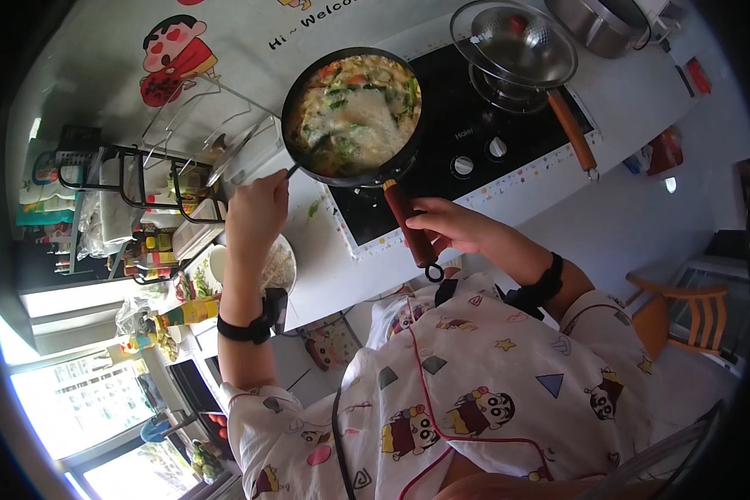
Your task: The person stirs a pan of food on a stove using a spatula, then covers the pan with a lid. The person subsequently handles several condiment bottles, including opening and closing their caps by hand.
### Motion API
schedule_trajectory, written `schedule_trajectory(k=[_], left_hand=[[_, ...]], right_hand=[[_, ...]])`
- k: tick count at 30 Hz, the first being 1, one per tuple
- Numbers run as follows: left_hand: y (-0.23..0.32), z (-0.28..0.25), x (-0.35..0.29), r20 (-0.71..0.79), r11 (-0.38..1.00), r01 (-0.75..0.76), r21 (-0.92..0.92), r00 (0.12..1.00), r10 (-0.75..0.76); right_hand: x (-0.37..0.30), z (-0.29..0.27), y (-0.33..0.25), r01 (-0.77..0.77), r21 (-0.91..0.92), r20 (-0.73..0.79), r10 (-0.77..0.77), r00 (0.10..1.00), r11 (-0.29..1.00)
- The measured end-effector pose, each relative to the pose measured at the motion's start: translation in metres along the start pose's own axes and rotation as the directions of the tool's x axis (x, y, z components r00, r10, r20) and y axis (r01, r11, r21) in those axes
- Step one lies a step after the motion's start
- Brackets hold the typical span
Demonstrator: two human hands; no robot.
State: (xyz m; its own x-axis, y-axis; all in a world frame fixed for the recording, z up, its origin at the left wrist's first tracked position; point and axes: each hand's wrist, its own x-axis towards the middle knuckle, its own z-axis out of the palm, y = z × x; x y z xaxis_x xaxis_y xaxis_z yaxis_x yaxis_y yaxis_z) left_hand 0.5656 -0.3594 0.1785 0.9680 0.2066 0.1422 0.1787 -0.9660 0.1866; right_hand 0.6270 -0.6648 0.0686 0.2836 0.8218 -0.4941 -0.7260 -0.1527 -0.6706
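Observation:
A deep black pan (412, 150) with a brownish-red wooden handle (406, 218) is at the left of the hob, filled with a steaming mix (360, 117) of green leaves, reddish pieces and pale broth. My right hand (450, 223) is closed around the wooden handle. At the pan's left rim, my left hand (257, 207) is closed on the thin dark handle (292, 170) of a utensil. Its other end is hidden by the pan and food, so its kind does not show.
Right of the pan, a wok (521, 71) with a wooden handle and glass lid (485, 33) sits on the black hob (442, 108). A steel pot (596, 23) stands beyond. On the left are a black rack (154, 187), bottles and a plate (280, 265). A wooden chair (696, 312) stands at right.

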Motion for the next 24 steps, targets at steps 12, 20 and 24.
schedule_trajectory(k=[12, 20, 24], left_hand=[[0.001, 0.049, 0.069, -0.008, 0.986, -0.036, -0.162, 0.999, 0.036], [0.037, 0.04, 0.076, 0.092, 0.947, -0.067, -0.315, 0.991, 0.1], [0.044, 0.011, 0.057, 0.123, 0.959, -0.128, -0.253, 0.979, 0.163]], right_hand=[[0.005, 0.001, 0.014, 0.059, 0.026, -0.057, -0.058, 0.997, 0.998], [0.004, 0.004, 0.014, 0.063, 0.021, -0.112, -0.06, 0.992, 0.998], [0.002, 0.007, 0.012, 0.06, 0.02, -0.12, -0.057, 0.991, 0.998]])
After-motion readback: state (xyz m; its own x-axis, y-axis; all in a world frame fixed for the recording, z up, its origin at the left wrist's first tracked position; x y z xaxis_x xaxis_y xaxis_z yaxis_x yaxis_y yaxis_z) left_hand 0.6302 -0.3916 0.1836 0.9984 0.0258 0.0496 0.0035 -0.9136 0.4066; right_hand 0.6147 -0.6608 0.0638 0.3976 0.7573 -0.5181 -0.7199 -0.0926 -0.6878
